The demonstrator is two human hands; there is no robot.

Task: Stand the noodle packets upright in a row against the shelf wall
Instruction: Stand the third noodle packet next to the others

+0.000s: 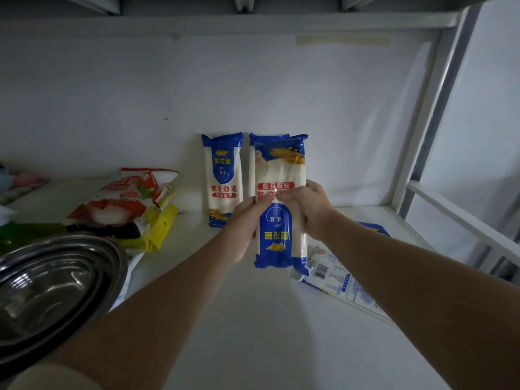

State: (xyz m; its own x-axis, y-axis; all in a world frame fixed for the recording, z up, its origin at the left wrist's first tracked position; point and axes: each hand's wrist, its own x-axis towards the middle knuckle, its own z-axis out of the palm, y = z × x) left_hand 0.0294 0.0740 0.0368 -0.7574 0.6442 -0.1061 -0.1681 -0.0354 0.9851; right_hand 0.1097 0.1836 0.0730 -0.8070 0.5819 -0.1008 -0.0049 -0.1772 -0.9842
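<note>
A blue-and-white noodle packet [223,175] stands upright against the white shelf wall [253,88]. To its right a second packet [251,161] stands against the wall, mostly hidden. In front of that one I hold a third packet [280,237] above the shelf, its print upside down. My left hand [243,229] grips its left edge and my right hand [309,208] grips its right edge. Another packet [346,282] lies flat on the shelf under my right forearm, barcode side up.
Stacked steel bowls [53,288] sit at the near left. Red-and-white and yellow bags [126,209] lie piled left of the standing packets. A metal frame post and rail [433,153] bound the shelf on the right. An upper shelf runs overhead.
</note>
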